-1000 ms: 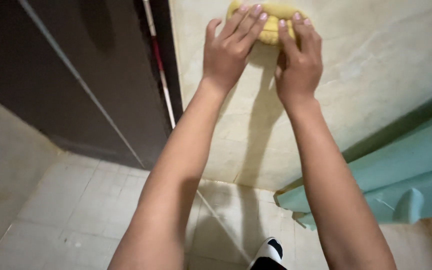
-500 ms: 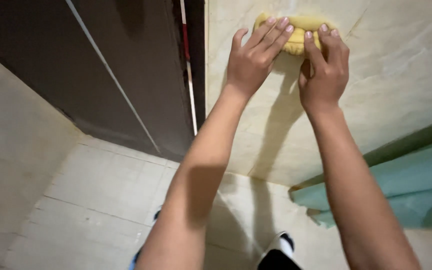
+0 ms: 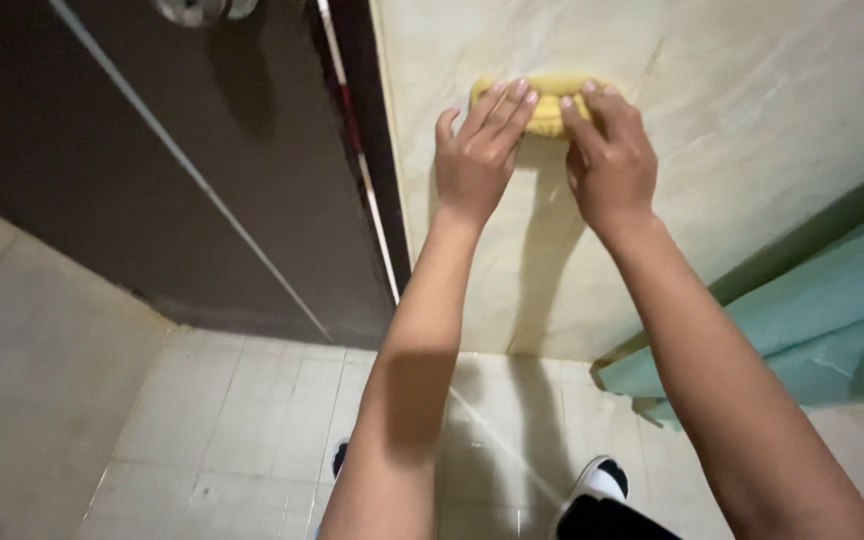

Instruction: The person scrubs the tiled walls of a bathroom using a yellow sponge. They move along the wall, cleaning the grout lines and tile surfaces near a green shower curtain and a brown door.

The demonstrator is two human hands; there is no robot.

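Observation:
A yellow sponge (image 3: pixel 548 103) is pressed flat against a beige marbled wall (image 3: pixel 742 120). My left hand (image 3: pixel 479 160) lies over the sponge's left half, fingers stretched upward. My right hand (image 3: pixel 607 160) covers its right half in the same way. Both palms push the sponge against the wall, and only its top edge and middle show between the fingers.
A dark brown door (image 3: pixel 162 180) with a round metal knob (image 3: pixel 197 10) stands left of the wall. Teal fabric (image 3: pixel 812 330) hangs at the lower right. Pale floor tiles (image 3: pixel 242 440) lie below, with my black-and-white shoe (image 3: pixel 602 490) on them.
The sponge and both hands sit lower in view now, and the door knob has come into sight at the top. The hands keep the same hold on the sponge.

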